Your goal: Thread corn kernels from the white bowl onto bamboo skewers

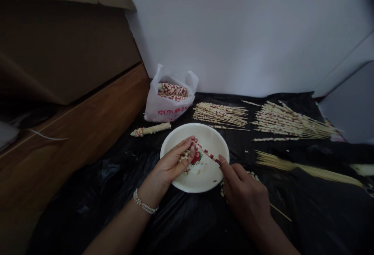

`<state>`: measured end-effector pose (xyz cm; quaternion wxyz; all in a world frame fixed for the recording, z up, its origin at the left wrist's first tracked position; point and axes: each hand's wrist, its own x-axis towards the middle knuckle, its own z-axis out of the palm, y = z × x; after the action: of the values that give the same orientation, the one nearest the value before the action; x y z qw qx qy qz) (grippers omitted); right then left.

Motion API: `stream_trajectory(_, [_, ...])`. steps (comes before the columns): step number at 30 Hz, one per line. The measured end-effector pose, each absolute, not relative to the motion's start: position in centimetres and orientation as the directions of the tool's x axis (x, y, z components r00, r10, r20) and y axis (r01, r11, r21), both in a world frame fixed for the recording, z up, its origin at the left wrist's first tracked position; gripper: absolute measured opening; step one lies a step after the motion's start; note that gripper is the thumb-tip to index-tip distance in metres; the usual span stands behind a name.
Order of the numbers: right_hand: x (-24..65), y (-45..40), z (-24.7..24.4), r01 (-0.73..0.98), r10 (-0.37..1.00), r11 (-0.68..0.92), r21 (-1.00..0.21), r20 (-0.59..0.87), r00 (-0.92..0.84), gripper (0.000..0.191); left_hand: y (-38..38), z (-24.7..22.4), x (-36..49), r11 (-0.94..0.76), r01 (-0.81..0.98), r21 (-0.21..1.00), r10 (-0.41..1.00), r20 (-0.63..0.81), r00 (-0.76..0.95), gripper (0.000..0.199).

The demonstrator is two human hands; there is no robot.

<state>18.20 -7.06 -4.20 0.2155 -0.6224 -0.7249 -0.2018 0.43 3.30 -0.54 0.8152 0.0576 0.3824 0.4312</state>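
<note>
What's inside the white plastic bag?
Inside the white plastic bag, cobs with cream and dark-red kernels show at the opening. Anything lower down is hidden by the bag's printed front, so I can't tell how many there are.

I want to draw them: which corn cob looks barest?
The cob outside the white bag, left of the bowl; the cobs inside look covered in kernels.

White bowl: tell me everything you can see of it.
The white bowl is round, wide and smooth-walled, perhaps plastic or enamel. It sits upright on the black plastic sheet, with a red flower and green leaves decorating its inside bottom and small loose bits lying there. The left hand and a kernel-threaded skewer are over it; the right hand overlaps its right rim, contact unclear.
</note>
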Motion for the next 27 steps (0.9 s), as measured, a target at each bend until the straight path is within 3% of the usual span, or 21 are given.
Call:
stream_trajectory(10, [18.2, -7.1, -4.1, 0.99, 0.807, 0.14, 0.022, 0.576, -0.127, 0.043, 3.5, -0.8, 0.2, 0.619, -0.656, 0.432, 0.75, -0.574, 0.329, 0.044])
stream_trajectory(20, [18.0, -7.1, -3.8, 0.99, 0.807, 0.135, 0.037, 0.575, -0.131, 0.04, 3.3, -1.1, 0.1, 0.579, -0.578, 0.575, 0.799, -0.54, 0.263, 0.022])
stream_trajectory(27, [17.8, -7.1, -3.8, 0.99, 0.804, 0.138, 0.027, 0.581, -0.128, 0.04, 3.2, -0.4, 0.7, 0.539, -0.523, 0.66, 0.837, -0.491, 0.242, 0.019])
